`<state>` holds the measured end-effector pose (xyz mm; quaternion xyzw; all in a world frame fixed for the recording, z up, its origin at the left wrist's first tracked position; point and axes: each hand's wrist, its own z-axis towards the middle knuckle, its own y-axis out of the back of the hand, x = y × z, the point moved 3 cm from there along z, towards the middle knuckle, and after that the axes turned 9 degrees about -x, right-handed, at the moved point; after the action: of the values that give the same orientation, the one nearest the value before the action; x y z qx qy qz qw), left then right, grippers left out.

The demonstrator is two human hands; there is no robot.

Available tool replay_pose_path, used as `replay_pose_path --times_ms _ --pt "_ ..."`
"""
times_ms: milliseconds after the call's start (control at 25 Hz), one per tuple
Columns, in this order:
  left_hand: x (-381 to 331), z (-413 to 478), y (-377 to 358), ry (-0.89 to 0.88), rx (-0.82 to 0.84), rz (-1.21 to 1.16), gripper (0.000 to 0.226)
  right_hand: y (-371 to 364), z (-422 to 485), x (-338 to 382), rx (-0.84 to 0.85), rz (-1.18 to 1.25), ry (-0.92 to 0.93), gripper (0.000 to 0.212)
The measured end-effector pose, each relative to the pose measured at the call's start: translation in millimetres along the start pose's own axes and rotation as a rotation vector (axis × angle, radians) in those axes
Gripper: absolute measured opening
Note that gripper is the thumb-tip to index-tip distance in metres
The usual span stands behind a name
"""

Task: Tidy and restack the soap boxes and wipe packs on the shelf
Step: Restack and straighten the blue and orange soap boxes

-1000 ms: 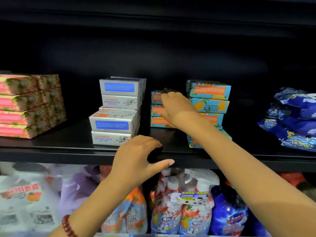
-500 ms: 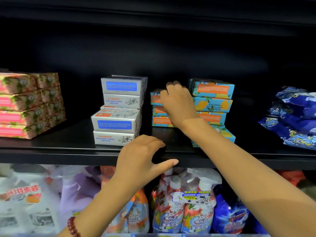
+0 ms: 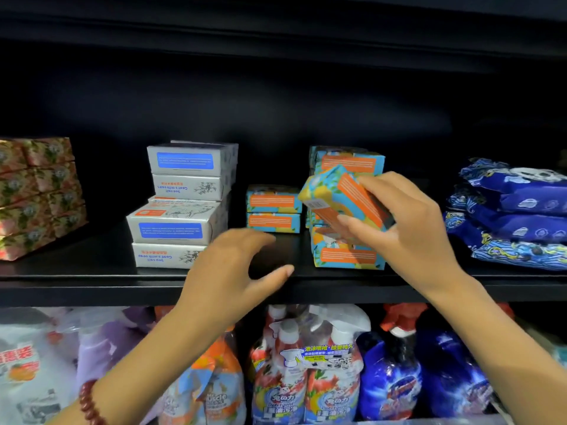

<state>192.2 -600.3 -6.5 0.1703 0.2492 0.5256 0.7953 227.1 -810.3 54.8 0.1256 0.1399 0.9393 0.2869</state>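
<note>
Shelf (image 3: 92,271) — right hand (image 3: 408,228) grips soap box (image 3: 340,197).

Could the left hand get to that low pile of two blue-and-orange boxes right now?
Probably yes. The left hand is empty, just in front of the two-box pile, with only bare shelf between; the right hand holds its tilted box off to the side.

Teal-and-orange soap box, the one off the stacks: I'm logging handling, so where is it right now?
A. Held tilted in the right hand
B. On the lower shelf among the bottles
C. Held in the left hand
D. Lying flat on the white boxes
A: the right hand grips the teal-and-orange soap box at a tilt; the left hand holds nothing.
</note>
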Motion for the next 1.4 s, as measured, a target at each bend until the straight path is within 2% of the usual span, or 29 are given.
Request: replay_pose_path --times_ms 120,200,280,360,680,840,1040,1200,1400 --pt "-5.1 37.7 -15.8 0.018 -0.017 0.007 0.05 13.7 -12.9 -18.5 -0.017 -0.065 0.007 0.042" --pt "-1.2 64.4 -33.0 0.09 0.027 0.011 0.053 18.2 -16.1 -26.3 -0.034 -0.083 0.009 0.041" --pt "7.6 81.9 -50.0 0.122 0.107 0.118 0.056 20.6 -17.9 -30.7 -0.052 -0.087 0.024 0.04" --pt "14.5 86.8 -60.7 0.1 0.123 0.191 0.055 21.3 -19.9 -33.5 -0.076 -0.083 0.037 0.04" --pt "17.7 84.1 -59.8 0.031 0.021 0.285 0.05 24.2 -21.0 -41.8 -0.159 -0.041 0.029 0.038" --pt "10.0 81.9 -47.0 -0.038 0.064 0.383 0.048 26.3 -20.0 -42.7 -0.157 -0.047 0.077 0.038" --pt "-7.5 57.6 -16.8 0.033 -0.161 0.228 0.039 14.3 -17.0 -39.6 -0.085 -0.104 0.21 0.041" --pt "-16.3 44.9 -4.4 0.047 -0.241 0.128 0.04 -6.0 -20.5 -31.6 0.055 -0.238 0.376 0.036" --pt "-16.1 36.2 6.6 0.034 -0.3 0.082 0.044 -9.3 -27.2 -28.9 0.065 -0.28 0.394 0.035"
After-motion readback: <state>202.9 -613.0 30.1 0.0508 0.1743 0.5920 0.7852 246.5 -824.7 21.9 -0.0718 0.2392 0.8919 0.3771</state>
